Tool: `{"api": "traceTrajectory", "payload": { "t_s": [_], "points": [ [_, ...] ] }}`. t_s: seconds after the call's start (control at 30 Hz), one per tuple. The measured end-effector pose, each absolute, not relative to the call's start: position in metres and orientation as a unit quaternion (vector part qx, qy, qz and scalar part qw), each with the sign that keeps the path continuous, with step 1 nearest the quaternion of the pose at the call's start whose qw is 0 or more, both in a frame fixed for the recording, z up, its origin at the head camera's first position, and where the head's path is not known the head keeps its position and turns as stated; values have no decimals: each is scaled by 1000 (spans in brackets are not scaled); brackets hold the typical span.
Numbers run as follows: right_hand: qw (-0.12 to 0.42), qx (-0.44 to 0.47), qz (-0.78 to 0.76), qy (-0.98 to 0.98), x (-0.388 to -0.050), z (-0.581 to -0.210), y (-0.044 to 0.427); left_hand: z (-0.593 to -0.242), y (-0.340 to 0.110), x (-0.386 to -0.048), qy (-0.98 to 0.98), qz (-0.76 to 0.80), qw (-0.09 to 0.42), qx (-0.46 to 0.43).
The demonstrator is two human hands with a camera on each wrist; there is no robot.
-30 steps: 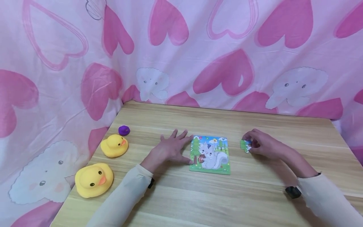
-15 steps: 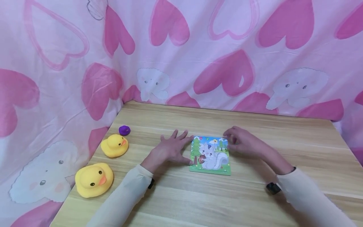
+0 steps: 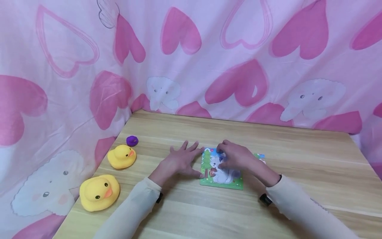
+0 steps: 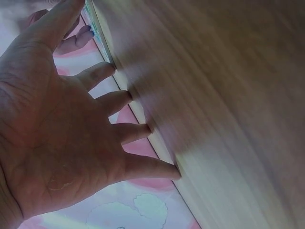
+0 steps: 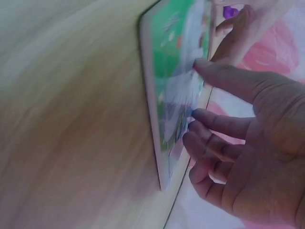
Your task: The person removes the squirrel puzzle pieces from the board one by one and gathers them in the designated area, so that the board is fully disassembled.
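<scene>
A flat square jigsaw puzzle (image 3: 222,182) with a squirrel picture lies on the table in the head view. My left hand (image 3: 182,161) rests at its left side with fingers spread. Its thumb and index finger reach the puzzle's left edge. My right hand (image 3: 237,156) is over the puzzle's upper right part and hides it. In the right wrist view, thumb (image 5: 228,78) and index finger (image 5: 221,123) touch the picture, apart from each other, with the other fingers bent. Beyond the right wrist lie loose puzzle pieces (image 3: 261,156), partly hidden by the forearm.
Two yellow rubber ducks, a larger one (image 3: 99,193) and a smaller one (image 3: 121,156), stand along the table's left side. A small purple duck (image 3: 132,140) is behind them. A pink heart-patterned curtain (image 3: 191,63) borders the wooden table (image 3: 191,212) at the back and left.
My right hand has let go of the loose puzzle pieces at the right and moved left onto the puzzle. The left hand stays at the puzzle's left edge. The head view has tilted slightly.
</scene>
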State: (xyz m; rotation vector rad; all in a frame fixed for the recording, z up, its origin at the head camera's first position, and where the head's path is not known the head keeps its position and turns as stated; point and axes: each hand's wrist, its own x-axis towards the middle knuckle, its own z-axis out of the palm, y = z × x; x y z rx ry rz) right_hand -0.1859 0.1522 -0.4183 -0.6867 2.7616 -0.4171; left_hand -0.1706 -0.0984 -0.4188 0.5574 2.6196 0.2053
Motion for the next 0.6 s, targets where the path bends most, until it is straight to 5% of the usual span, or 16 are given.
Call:
{"api": "traceTrajectory", "payload": {
  "t_s": [0.6],
  "points": [
    [143,-231,-229,935,-192,-424,154,-421,-98,-171,951,73,223,203]
  ]
}}
